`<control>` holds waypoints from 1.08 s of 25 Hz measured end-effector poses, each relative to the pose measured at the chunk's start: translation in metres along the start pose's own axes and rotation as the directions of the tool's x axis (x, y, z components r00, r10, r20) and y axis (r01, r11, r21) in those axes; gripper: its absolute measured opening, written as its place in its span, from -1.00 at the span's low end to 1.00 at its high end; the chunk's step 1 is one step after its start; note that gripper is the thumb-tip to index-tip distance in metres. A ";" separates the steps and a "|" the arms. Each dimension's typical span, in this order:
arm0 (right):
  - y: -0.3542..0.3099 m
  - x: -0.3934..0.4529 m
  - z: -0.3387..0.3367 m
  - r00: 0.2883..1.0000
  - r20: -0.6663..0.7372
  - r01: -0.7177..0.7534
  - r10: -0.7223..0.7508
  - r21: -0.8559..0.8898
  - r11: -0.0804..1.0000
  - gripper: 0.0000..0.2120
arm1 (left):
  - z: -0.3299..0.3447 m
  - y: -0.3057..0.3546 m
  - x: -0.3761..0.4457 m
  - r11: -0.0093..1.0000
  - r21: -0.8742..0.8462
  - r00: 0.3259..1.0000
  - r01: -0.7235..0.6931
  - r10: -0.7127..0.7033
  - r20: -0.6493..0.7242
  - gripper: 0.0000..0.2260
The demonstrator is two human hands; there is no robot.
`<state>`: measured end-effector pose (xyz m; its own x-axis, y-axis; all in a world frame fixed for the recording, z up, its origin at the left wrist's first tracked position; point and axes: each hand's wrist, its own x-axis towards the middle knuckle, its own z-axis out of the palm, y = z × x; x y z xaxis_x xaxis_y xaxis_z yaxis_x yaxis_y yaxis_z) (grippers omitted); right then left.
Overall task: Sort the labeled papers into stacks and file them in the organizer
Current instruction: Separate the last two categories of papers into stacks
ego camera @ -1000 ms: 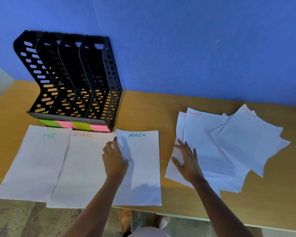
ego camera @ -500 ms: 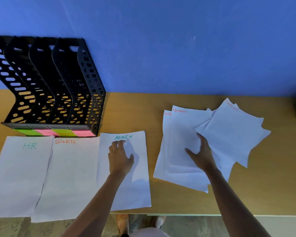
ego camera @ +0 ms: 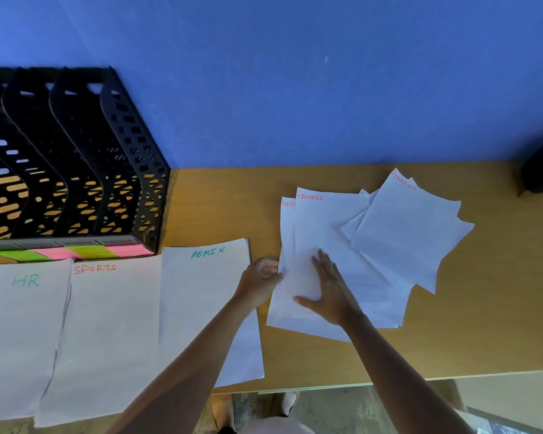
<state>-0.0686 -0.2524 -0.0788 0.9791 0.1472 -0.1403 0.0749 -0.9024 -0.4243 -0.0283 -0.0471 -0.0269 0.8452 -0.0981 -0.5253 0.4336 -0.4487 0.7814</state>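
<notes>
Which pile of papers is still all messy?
The FINANCE pile, on the right under both hands, is messy: its sheets lie fanned and crooked. The HR, SPORTS and ADMIN piles lie squared up.

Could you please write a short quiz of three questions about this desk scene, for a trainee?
1. True or false: the FINANCE papers lie in a neat stack.
2. Which stack lies nearest the FINANCE papers? A) HR B) SPORTS C) ADMIN
3. Fill in: the right hand rests flat on the ___ papers, and the left hand holds their edge.

Key: 1 false, they are fanned out loosely; 2 C; 3 FINANCE.
</notes>
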 end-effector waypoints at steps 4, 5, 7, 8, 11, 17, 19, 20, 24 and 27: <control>-0.008 0.000 0.005 0.998 -0.021 -0.056 0.055 -0.028 0.998 -0.35 | 0.011 0.004 0.006 0.987 -0.099 0.991 0.125 -0.121 0.048 -0.70; -0.008 0.000 0.005 0.997 -0.037 -0.062 0.061 -0.011 0.998 -0.41 | 0.014 0.005 0.008 0.985 -0.108 0.990 0.137 -0.133 0.045 -0.75; -0.009 0.002 0.004 0.995 -0.047 -0.084 0.086 0.042 0.996 -0.41 | 0.019 0.009 0.011 0.974 -0.142 0.983 0.179 -0.172 0.056 -0.82; -0.012 0.003 0.003 0.992 -0.051 -0.110 0.114 0.080 0.991 -0.38 | 0.020 0.011 0.013 0.961 -0.185 0.978 0.205 -0.196 0.067 -0.84; -0.018 0.003 0.004 0.962 -0.126 -0.214 0.243 0.205 0.955 -0.23 | 0.025 0.019 0.018 0.921 -0.296 0.967 0.253 -0.236 0.095 -0.96; -0.025 0.003 0.013 0.927 -0.122 -0.334 0.356 0.169 0.927 0.00 | 0.046 0.023 0.031 0.926 -0.271 0.965 0.263 -0.260 0.047 -0.83; -0.028 0.004 0.014 0.930 -0.086 -0.337 0.359 0.194 0.921 -0.04 | 0.053 0.020 0.035 0.941 -0.240 0.969 0.237 -0.247 -0.013 -0.82; -0.027 0.003 0.014 0.930 -0.074 -0.336 0.360 0.229 0.914 -0.08 | 0.056 0.018 0.037 0.948 -0.232 0.971 0.220 -0.235 -0.041 -0.80; -0.022 -0.003 0.007 0.944 -0.050 -0.293 0.326 0.326 0.899 -0.33 | 0.064 0.020 0.043 0.962 -0.219 0.977 0.161 -0.187 -0.102 -0.84; -0.014 -0.006 -0.007 0.965 -0.088 -0.190 0.246 0.410 0.892 -0.56 | 0.071 0.026 0.048 0.971 -0.201 0.980 0.129 -0.156 -0.122 -0.84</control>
<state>-0.0740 -0.2435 -0.0659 0.9802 -0.1154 -0.1608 -0.1964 -0.6670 -0.7187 0.0014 -0.1263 -0.0551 0.7991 0.0822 -0.5956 0.5932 -0.2698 0.7585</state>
